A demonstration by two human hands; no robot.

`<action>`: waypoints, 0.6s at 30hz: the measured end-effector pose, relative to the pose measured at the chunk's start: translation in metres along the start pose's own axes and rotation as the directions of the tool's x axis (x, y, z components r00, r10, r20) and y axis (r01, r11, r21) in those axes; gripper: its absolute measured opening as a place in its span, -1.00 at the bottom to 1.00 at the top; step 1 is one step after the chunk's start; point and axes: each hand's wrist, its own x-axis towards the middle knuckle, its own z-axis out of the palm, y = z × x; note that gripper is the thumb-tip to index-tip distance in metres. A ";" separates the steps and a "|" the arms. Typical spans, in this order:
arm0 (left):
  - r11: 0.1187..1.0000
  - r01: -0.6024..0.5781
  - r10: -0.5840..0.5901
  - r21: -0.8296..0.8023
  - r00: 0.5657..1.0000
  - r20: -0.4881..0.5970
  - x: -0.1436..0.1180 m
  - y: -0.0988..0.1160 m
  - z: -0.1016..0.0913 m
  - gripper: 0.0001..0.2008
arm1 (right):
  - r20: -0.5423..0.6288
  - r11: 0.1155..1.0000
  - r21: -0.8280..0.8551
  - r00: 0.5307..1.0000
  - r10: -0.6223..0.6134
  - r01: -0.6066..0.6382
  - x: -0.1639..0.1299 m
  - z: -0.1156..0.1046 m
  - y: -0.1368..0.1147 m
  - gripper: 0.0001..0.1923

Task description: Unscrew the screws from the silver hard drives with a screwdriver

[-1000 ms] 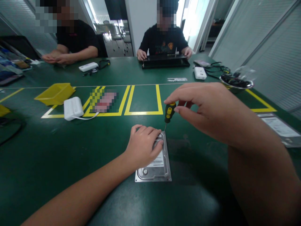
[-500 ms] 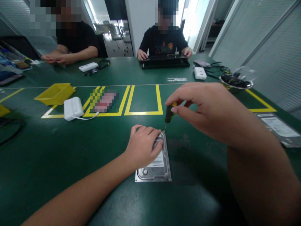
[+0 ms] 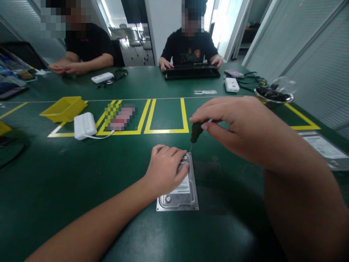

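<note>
A silver hard drive with a white label lies flat on the green table. My left hand is laid over its upper left part, fingers curled at the far end and thumb across the label, gripping it against the table. Between the thumb and fingers of my right hand is a dark-handled screwdriver, held nearly upright. Its thin shaft points down at the drive's far right corner. Whether the tip sits in a screw is too small to tell.
Beyond my left arm are a yellow bin and a white power bank cabled to a blurred-out phone-like item. Another drive lies right. Two people sit opposite; one holds a black panel. A metal bowl stands far right.
The screwdriver handle has turned in my right fingers, its yellow marking now mostly out of sight, and those fingers have shifted slightly. My left hand and the hard drive stay in place.
</note>
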 end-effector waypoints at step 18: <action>1.000 0.004 -0.004 -0.002 1.000 0.007 0.001 0.001 0.000 -0.68 | -0.067 0.980 -0.158 0.992 0.111 -0.121 0.005 0.014 -0.008 -0.70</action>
